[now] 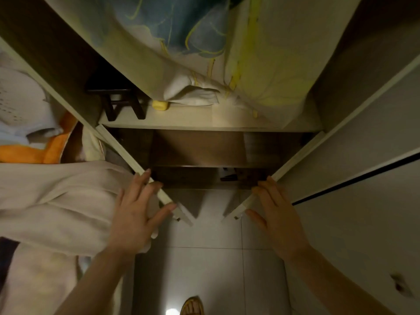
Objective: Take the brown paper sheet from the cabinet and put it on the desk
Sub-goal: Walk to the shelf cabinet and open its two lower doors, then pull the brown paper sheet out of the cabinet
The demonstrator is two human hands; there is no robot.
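- A sandalled foot (192, 306) was seen on the pale tiled floor (204, 269), nearest the camera and well behind both wrists.
- The left hand (134, 214) was held with its fingers (142, 179) spread apart; nothing was gripped. Its fingertips were laid against the edge of the left cabinet door (127, 153), and a cream cloth (56, 201) lay under and beside the palm.
- The right hand (276, 214) was likewise seen with fingers apart and empty, its fingertips touching the edge of the right cabinet door (293, 164).
- Between the two sets of fingertips the lower compartment (200, 151) was seen, dark and shadowed. A small dark item (229, 177) was made out just beyond the right fingertips, too dim to be named.
- Beyond the fingertips a pale shelf (204, 123) was seen, carrying a dark wooden stand (120, 103), a small yellow object (160, 105) and patterned bedding (193, 42).
- The brown paper sheet could not be picked out with certainty: the brownish surface inside the lower compartment, just past the fingertips, might have been the sheet or merely the cabinet's back panel.
- The task was judged to be at its opening stage: the doors were parted, as far as could be told, but the sheet had not been grasped and no desk was in view.
- Left to be done, by this judgement: the sheet to be found and taken, drawn out without creasing, carried away and laid on the desk.
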